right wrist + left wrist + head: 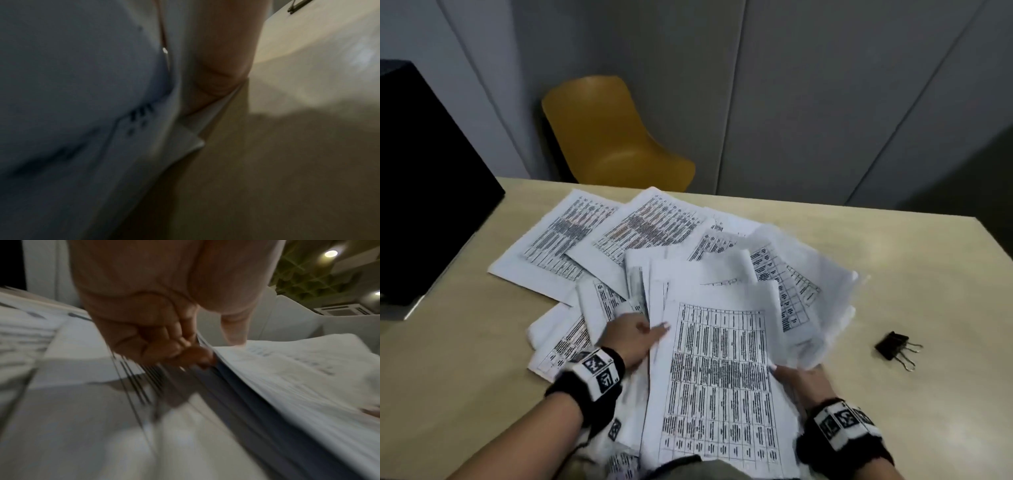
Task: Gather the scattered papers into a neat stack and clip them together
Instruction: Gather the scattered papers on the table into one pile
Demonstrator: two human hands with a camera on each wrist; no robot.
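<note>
worktop [893,260]: pale wood, carries everything; a yellow chair [613,137] stands beyond its far edge and a black box [424,178] sits at the left.
loose papers [599,236]: printed tables, fanned flat over the middle and left of the worktop, overlapping at odd angles, not yet gathered.
bundle [719,377]: a partly gathered sheaf nearest the person, lifted off the worktop, edges uneven and the far sheets splaying to the right.
handling: light, thin, floppy sheets; they slide over each other and crease easily. Judged best held at both long sides, then tapped on edge to square them before clipping.
left hand [633,337]: grip clasps the bundle's left edge, thumb on top; the left wrist view shows fingers curled under the sheets.
right hand [796,377]: grip takes the bundle's right edge, thumb on top, the other fingers hidden beneath.
clip [893,346]: black binder clip, lying alone on the worktop to the right, well apart from the papers, untouched.
stage: gathering still under way; several sheets left to collect, squaring and clipping to follow.
</note>
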